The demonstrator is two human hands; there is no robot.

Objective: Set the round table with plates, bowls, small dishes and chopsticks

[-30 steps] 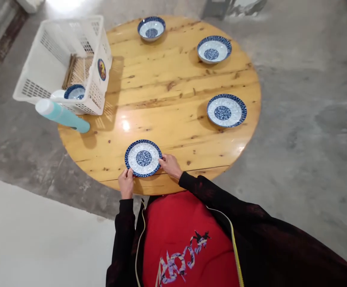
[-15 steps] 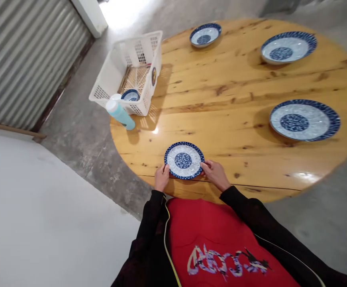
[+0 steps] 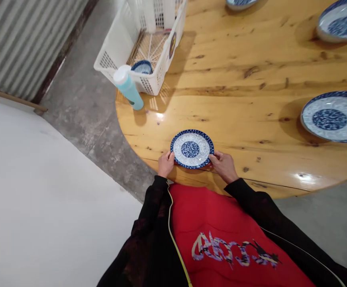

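Note:
A blue-and-white patterned plate (image 3: 190, 149) is at the near edge of the wooden table (image 3: 227, 115), between my two hands. My left hand (image 3: 166, 164) pinches its left rim, thumb on top. On the opposite rim my right hand (image 3: 223, 165) grips with the thumb above and fingers underneath. The plate faces up, nearly level; whether its base touches the wood I cannot tell.
At the left edge stand a light-blue bottle (image 3: 129, 87) and a white plastic basket (image 3: 157, 78) holding small patterned bowls (image 3: 142, 67). To the right lie a large patterned dish (image 3: 330, 119), another dish (image 3: 343, 26) behind it, and a third dish (image 3: 241, 3) at the back.
The camera view has shifted closer, so the far dishes have moved toward or past the frame's edges. Both hands keep the same hold on the plate.

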